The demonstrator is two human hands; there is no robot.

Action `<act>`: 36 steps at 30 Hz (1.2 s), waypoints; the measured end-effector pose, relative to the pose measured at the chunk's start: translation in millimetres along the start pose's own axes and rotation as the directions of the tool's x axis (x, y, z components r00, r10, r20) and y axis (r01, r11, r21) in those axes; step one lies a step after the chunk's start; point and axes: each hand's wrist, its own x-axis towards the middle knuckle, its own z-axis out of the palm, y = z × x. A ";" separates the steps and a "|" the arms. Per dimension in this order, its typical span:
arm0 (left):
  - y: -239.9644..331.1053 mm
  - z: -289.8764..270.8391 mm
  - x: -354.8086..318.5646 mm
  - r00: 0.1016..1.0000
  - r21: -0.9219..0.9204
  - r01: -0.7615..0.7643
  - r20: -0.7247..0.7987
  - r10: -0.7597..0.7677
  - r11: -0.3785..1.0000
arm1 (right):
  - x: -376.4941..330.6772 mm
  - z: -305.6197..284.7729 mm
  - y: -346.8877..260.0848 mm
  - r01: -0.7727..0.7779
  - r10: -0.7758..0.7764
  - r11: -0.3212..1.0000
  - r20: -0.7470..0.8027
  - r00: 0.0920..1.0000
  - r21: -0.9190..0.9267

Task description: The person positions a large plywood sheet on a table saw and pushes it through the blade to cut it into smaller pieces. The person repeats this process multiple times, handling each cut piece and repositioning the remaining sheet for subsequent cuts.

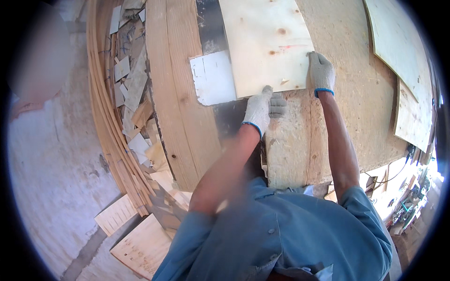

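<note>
A pale plywood sheet (267, 47) with knots and a faint red mark lies on the worn wooden workbench (351, 107). At its near edge, my left hand (262, 108), in a white glove with a blue cuff, rests its thumb on the edge with the other fingers curled together just below. My right hand (322, 73), gloved alike, is closed at the sheet's right edge near the corner; its fingertips are partly hidden. A white board piece (213, 78) with a ragged edge lies left of the sheet, over a dark strip (212, 28) in the bench.
More plywood sheets (403, 51) lie on the bench's right side. Long thin wood strips (101, 93) run along the left, beside a heap of offcuts (136, 93). Plywood pieces (143, 243) lie on the floor at lower left. A dark cable (389, 178) hangs by the right edge.
</note>
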 end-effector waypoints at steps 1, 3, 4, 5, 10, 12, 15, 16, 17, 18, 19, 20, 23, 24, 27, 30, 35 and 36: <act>3.0 0.5 4.8 1.000 -0.010 -0.008 0.003 0.008 1.000 | 3.1 1.0 -5.0 0.007 -0.007 1.000 0.003 1.000 -0.013; 6.2 0.2 15.0 1.000 -0.045 0.003 0.023 -0.002 0.999 | 11.9 4.1 -7.7 0.024 -0.023 0.999 0.001 1.000 -0.026; 8.0 0.2 20.4 0.999 -0.061 0.008 0.035 -0.006 0.998 | 18.3 6.2 -6.0 0.032 -0.032 0.999 -0.004 0.999 -0.026; 9.7 0.9 25.9 0.999 -0.072 0.013 0.042 -0.010 0.997 | 24.1 8.0 -5.6 0.041 -0.041 0.999 -0.008 0.999 -0.026; 25.9 7.2 48.3 0.999 -0.102 0.030 0.025 -0.027 0.994 | 46.3 16.0 -18.1 0.037 -0.038 0.996 -0.012 0.999 -0.080; 31.2 7.9 53.6 0.998 -0.091 0.047 0.035 -0.044 0.995 | 52.4 18.7 -19.7 0.045 -0.046 0.996 -0.013 0.999 -0.083; 33.4 7.3 56.8 0.998 -0.082 0.043 0.054 -0.039 0.996 | 57.2 21.6 -18.6 0.042 -0.044 0.995 -0.021 0.999 -0.086; 33.9 6.5 57.2 0.998 -0.079 0.037 0.060 -0.032 0.996 | 58.2 21.9 -17.5 0.048 -0.050 0.996 -0.020 0.999 -0.076; 34.6 6.1 57.8 0.998 -0.061 0.016 0.056 -0.013 0.998 | 59.2 22.2 -16.8 0.054 -0.056 0.996 -0.020 0.998 -0.067; 34.3 6.5 57.4 0.999 -0.047 -0.001 0.052 0.003 0.999 | 58.8 22.0 -17.8 0.057 -0.058 0.996 -0.023 0.998 -0.068; 34.4 6.7 56.9 0.999 -0.032 -0.017 0.048 0.019 0.999 | 58.6 21.7 -20.3 0.059 -0.061 0.996 -0.026 0.998 -0.069; 35.3 6.5 57.1 0.999 -0.035 -0.010 0.047 0.012 0.999 | 58.3 21.9 -21.4 0.062 -0.064 0.996 -0.029 0.998 -0.070; 41.9 7.5 55.8 0.999 -0.039 -0.012 0.050 0.014 0.999 | 62.7 24.0 -20.3 0.054 -0.056 0.998 -0.034 0.998 -0.044; 46.6 9.5 52.4 0.998 -0.037 -0.025 0.052 0.027 0.999 | 62.8 24.8 -22.5 0.051 -0.053 0.998 -0.036 0.998 -0.036; 63.3 19.8 40.3 1.000 -0.036 -0.006 0.016 0.007 0.999 | 65.9 25.3 -29.9 0.043 -0.045 0.998 -0.038 0.998 -0.040; 74.3 27.5 35.6 1.000 -0.058 0.005 -0.010 -0.006 0.998 | 78.0 28.6 -30.1 0.043 -0.045 0.997 -0.035 0.998 -0.068; 78.3 27.1 55.4 1.000 -0.049 -0.026 0.012 0.026 0.998 | 94.9 35.4 -30.2 0.082 -0.086 0.993 -0.044 0.995 -0.086; 78.8 26.1 62.9 1.000 -0.067 -0.008 0.021 0.009 0.998 | 97.4 36.4 -32.0 0.074 -0.077 0.995 -0.039 0.996 -0.074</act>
